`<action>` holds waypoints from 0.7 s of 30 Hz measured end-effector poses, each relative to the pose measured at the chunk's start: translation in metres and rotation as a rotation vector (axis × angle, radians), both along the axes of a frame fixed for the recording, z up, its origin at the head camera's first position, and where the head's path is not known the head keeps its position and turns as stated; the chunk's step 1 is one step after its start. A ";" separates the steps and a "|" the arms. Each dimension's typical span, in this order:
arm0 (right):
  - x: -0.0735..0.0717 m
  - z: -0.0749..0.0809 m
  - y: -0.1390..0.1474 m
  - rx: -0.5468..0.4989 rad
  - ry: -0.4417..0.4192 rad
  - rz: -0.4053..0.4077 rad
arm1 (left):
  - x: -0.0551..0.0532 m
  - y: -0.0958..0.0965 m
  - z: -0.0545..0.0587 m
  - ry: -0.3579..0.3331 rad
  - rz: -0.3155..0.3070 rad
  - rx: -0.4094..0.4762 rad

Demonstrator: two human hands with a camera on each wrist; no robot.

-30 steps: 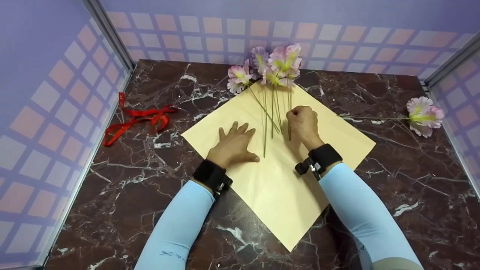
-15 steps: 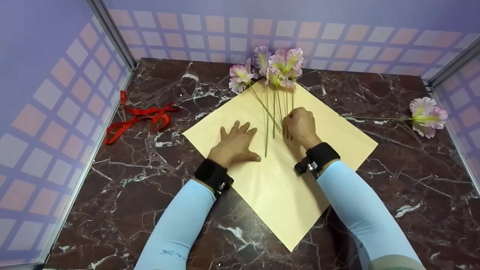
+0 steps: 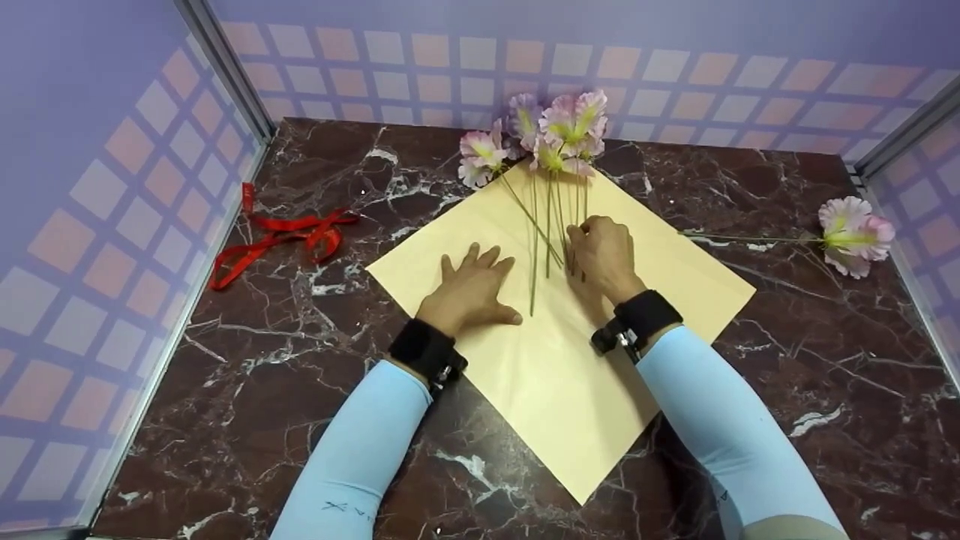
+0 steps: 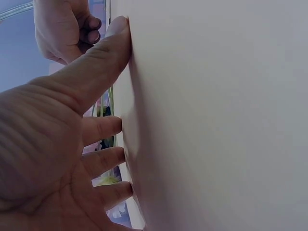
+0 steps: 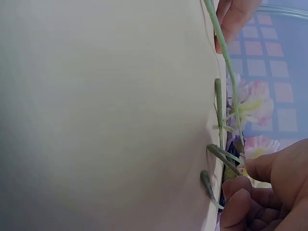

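Observation:
My left hand [image 3: 472,292] lies flat with fingers spread on a sheet of pale yellow paper [image 3: 555,420], set diagonally. In the left wrist view, the left thumb [image 4: 98,67] and fingertips press the sheet. Several artificial flowers [image 3: 570,127] with pink and lilac petals lie over the paper's far corner, their thin green stems [image 3: 532,255] pointing toward me. My right hand [image 3: 606,255] has curled fingers at the rightmost stems, low over the paper. The right wrist view shows its thumb [image 5: 262,166] and forefinger pinching a flower stem [image 5: 224,158], while other stem ends stick out close by.
A single pink flower [image 3: 855,234] lies at the right, its stem reaching the paper's edge. At the left, a loose red ribbon [image 3: 281,236] is on the dark marbled table [image 3: 300,397]. Purple tiled-pattern panels [image 3: 420,67] enclose the back and sides.
My right hand has shifted slightly left onto the rightmost stems, its fist loosening into a pinch. Those stems are now partly behind its fingers. The left hand stays put on the paper.

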State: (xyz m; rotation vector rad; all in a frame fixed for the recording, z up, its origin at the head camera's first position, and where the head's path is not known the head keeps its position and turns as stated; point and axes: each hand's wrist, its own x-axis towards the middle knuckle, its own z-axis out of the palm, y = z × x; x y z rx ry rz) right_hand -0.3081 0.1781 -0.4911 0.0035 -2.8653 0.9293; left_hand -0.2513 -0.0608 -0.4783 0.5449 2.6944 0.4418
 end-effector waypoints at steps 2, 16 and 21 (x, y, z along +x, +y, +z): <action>0.001 0.001 0.004 0.001 0.015 -0.005 | 0.000 0.000 0.000 -0.004 0.000 0.007; 0.008 0.012 0.087 0.087 0.128 -0.112 | -0.001 -0.001 -0.002 -0.007 -0.004 0.011; 0.010 0.009 0.124 0.140 0.087 -0.148 | -0.002 -0.001 -0.004 -0.007 -0.007 0.015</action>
